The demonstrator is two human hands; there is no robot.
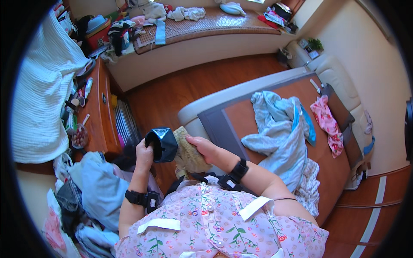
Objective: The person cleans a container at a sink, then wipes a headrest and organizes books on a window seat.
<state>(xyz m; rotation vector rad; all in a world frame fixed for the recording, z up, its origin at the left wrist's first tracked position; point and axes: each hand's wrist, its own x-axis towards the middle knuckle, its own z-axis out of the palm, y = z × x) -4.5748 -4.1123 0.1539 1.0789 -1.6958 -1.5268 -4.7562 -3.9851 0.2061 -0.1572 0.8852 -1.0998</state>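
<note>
My left hand (145, 154) grips a dark blue faceted container (167, 146) by its rim. Its opening faces left towards me, and some of the fingers are hidden inside it. In my right hand (204, 146) is a yellowish, fuzzy cloth (188, 153), held bunched against or very near the container's far right side. Whether the cloth touches the container, I cannot tell. Both are up in front of my chest, above the wooden floor (155, 96).
On the left, a wooden dresser (98, 119) bears cosmetics and a white cloth cover (42, 96). Clothes (100, 190) are heaped below it. A bed (235, 119) with a crumpled light blue garment (280, 129) stands right. A window seat (206, 24) holds more clutter behind.
</note>
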